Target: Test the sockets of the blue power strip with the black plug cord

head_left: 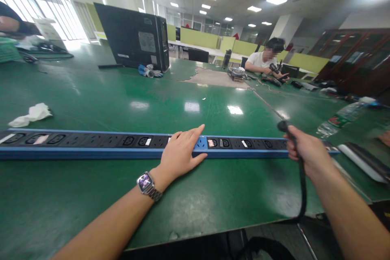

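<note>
A long blue power strip (112, 154) with rows of black sockets and one blue socket lies across the green table (225, 195). My left hand (183, 150), a watch on its wrist, rests on the strip's middle beside the blue socket, thumb and fingers apart, holding nothing. Above the strip's right part, my right hand (304, 148) is closed round a black cable (302, 183). The cable's plug end sticks out to the left of the fingers, and its length hangs down past the table's front edge. Part of the strip's right end is hidden behind my right hand.
A black computer case (137, 36) stands at the back left, with gloves (150, 71) beside it. Crumpled tissue (32, 114) lies at the left. At the right are a plastic bottle (344, 117) and a black-and-white object (364, 161). A person (263, 59) sits across the table.
</note>
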The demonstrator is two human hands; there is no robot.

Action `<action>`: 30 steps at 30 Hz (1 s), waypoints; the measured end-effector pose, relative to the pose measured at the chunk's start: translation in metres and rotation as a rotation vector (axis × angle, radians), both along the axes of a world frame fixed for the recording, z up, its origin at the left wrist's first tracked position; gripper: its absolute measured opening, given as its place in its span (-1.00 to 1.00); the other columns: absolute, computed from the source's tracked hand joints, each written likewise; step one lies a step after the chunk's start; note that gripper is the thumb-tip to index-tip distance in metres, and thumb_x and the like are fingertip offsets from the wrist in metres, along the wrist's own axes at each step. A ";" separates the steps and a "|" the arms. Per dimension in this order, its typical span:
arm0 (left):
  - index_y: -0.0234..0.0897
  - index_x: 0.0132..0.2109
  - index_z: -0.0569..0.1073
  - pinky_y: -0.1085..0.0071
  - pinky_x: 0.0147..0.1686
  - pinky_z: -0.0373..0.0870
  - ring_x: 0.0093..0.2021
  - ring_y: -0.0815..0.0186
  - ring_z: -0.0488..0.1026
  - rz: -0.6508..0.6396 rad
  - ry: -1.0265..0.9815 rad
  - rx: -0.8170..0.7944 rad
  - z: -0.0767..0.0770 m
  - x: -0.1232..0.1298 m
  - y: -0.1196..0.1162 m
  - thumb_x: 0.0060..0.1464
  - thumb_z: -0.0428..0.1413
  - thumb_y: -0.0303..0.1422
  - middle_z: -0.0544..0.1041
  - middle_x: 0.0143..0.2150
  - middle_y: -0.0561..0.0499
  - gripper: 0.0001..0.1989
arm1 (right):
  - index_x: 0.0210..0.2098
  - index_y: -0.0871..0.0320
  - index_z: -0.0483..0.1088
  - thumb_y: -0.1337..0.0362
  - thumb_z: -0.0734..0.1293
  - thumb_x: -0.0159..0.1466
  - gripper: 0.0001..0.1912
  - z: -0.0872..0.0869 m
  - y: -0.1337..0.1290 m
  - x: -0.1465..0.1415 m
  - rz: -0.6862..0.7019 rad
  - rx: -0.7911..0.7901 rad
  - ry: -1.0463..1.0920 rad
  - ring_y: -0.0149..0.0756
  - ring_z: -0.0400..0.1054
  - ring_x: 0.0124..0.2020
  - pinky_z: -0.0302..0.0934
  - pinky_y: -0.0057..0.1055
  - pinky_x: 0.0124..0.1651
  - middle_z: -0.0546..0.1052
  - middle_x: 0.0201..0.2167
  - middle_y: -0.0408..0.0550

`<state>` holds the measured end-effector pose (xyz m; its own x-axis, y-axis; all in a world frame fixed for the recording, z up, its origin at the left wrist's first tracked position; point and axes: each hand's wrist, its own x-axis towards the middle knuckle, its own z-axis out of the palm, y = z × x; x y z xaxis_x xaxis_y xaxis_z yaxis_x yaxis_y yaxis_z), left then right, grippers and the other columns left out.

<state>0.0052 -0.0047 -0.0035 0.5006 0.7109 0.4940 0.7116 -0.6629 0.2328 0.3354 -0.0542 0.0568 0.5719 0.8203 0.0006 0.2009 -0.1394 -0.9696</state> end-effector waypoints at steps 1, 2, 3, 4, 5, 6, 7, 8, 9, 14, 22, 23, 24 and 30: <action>-0.23 0.39 0.01 0.08 0.15 0.27 0.19 0.07 0.34 -0.013 -0.026 0.013 0.001 0.001 -0.001 0.13 0.16 -0.16 0.37 0.25 -0.19 -0.21 | -0.51 0.18 0.39 0.05 0.35 0.18 -0.68 0.002 0.000 -0.028 0.105 -0.077 0.010 -0.50 0.06 -0.79 -0.10 -0.56 -0.76 0.26 -0.75 -0.24; -0.22 0.39 0.02 0.11 0.14 0.29 0.21 0.07 0.33 -0.040 -0.050 0.032 0.002 0.001 -0.001 0.15 0.15 -0.16 0.33 0.27 -0.19 -0.24 | -0.52 0.20 0.42 0.06 0.36 0.17 -0.68 0.004 -0.002 -0.058 0.257 -0.141 0.011 -0.52 0.06 -0.79 -0.11 -0.57 -0.75 0.28 -0.74 -0.22; -0.19 0.37 0.07 0.15 0.13 0.31 0.21 0.09 0.32 -0.083 -0.068 0.055 0.003 0.000 -0.002 0.17 0.12 -0.18 0.33 0.27 -0.18 -0.30 | -0.53 0.21 0.42 0.08 0.37 0.17 -0.68 0.005 -0.004 -0.088 0.434 -0.162 0.009 -0.53 0.10 -0.77 -0.09 -0.58 -0.74 0.32 -0.71 -0.19; -0.16 0.35 0.12 0.18 0.12 0.33 0.20 0.11 0.34 -0.130 -0.089 0.083 0.005 -0.002 -0.003 0.21 0.09 -0.21 0.34 0.26 -0.16 -0.38 | -0.55 0.22 0.41 0.09 0.36 0.18 -0.67 0.008 -0.007 -0.116 0.599 -0.143 0.005 -0.52 0.15 -0.74 -0.02 -0.58 -0.71 0.35 -0.69 -0.17; -0.12 0.33 0.16 0.21 0.10 0.34 0.18 0.15 0.36 -0.168 -0.115 0.115 0.008 -0.006 -0.003 0.24 0.04 -0.25 0.37 0.23 -0.13 -0.46 | -0.49 0.23 0.45 0.10 0.35 0.20 -0.70 0.010 -0.010 -0.139 0.751 -0.121 0.023 -0.50 0.22 -0.71 0.05 -0.58 -0.69 0.42 -0.63 -0.13; -0.09 0.31 0.20 0.23 0.09 0.36 0.15 0.17 0.38 -0.181 -0.151 0.152 0.012 -0.012 -0.004 0.27 0.00 -0.30 0.41 0.20 -0.11 -0.51 | -0.40 0.22 0.48 0.11 0.34 0.21 -0.73 0.013 -0.013 -0.157 0.832 -0.084 0.046 -0.48 0.27 -0.67 0.10 -0.58 -0.67 0.47 -0.57 -0.12; -0.07 0.29 0.23 0.24 0.08 0.37 0.13 0.19 0.40 -0.162 -0.197 0.189 0.016 -0.020 -0.004 0.27 -0.02 -0.33 0.43 0.16 -0.08 -0.54 | -0.32 0.21 0.50 0.11 0.33 0.22 -0.73 0.015 -0.016 -0.169 0.862 -0.038 0.070 -0.47 0.32 -0.64 0.14 -0.57 -0.64 0.50 -0.52 -0.11; -0.06 0.27 0.25 0.24 0.08 0.37 0.11 0.20 0.42 -0.110 -0.256 0.229 0.019 -0.030 -0.004 0.27 -0.03 -0.36 0.45 0.14 -0.06 -0.56 | -0.25 0.20 0.50 0.10 0.33 0.23 -0.72 0.016 -0.019 -0.175 0.843 0.008 0.091 -0.46 0.34 -0.62 0.16 -0.57 -0.62 0.52 -0.50 -0.12; -0.07 0.26 0.27 0.22 0.09 0.37 0.11 0.18 0.41 -0.035 -0.310 0.263 0.022 -0.043 -0.004 0.26 0.00 -0.36 0.45 0.13 -0.06 -0.56 | -0.23 0.19 0.50 0.09 0.33 0.23 -0.70 0.015 -0.020 -0.177 0.787 0.047 0.107 -0.46 0.35 -0.62 0.17 -0.57 -0.62 0.51 -0.51 -0.14; -0.06 0.28 0.25 0.12 0.16 0.34 0.14 0.11 0.39 0.132 -0.269 0.199 0.015 -0.114 0.000 0.24 -0.01 -0.33 0.40 0.19 -0.07 -0.53 | -0.41 0.21 0.46 0.01 0.35 0.19 -0.65 -0.029 -0.023 -0.146 0.570 -0.046 0.138 -0.48 0.27 -0.70 0.07 -0.57 -0.66 0.44 -0.63 -0.18; -0.09 0.26 0.31 0.16 0.08 0.37 0.11 0.13 0.41 -0.045 0.039 -0.006 0.004 -0.133 0.008 0.18 -0.07 -0.45 0.45 0.15 -0.08 -0.49 | -0.43 0.21 0.45 -0.06 0.38 0.15 -0.59 -0.078 -0.034 -0.124 0.500 -0.097 0.172 -0.47 0.24 -0.71 0.05 -0.56 -0.65 0.39 -0.67 -0.19; -0.10 0.24 0.33 0.15 0.07 0.37 0.10 0.13 0.42 -0.050 0.052 -0.013 0.006 -0.130 0.009 0.18 -0.07 -0.45 0.46 0.14 -0.08 -0.50 | -0.43 0.21 0.44 -0.06 0.37 0.16 -0.60 -0.078 -0.035 -0.124 0.507 -0.087 0.164 -0.46 0.24 -0.70 0.05 -0.55 -0.65 0.39 -0.67 -0.19; -0.10 0.22 0.36 0.15 0.07 0.37 0.09 0.13 0.42 -0.054 0.058 -0.021 0.007 -0.129 0.009 0.17 -0.07 -0.46 0.47 0.13 -0.08 -0.52 | -0.44 0.20 0.44 -0.05 0.36 0.18 -0.61 -0.078 -0.036 -0.125 0.510 -0.077 0.148 -0.46 0.24 -0.70 0.05 -0.54 -0.64 0.38 -0.67 -0.19; -0.11 0.11 0.43 0.21 0.09 0.39 0.04 0.19 0.46 0.012 -0.293 0.036 0.016 -0.116 0.002 0.21 0.00 -0.40 0.52 0.05 -0.02 -0.65 | -0.49 0.18 0.41 0.01 0.30 0.28 -0.62 -0.085 -0.038 -0.129 0.510 -0.026 -0.018 -0.43 0.24 -0.67 0.07 -0.51 -0.58 0.35 -0.68 -0.20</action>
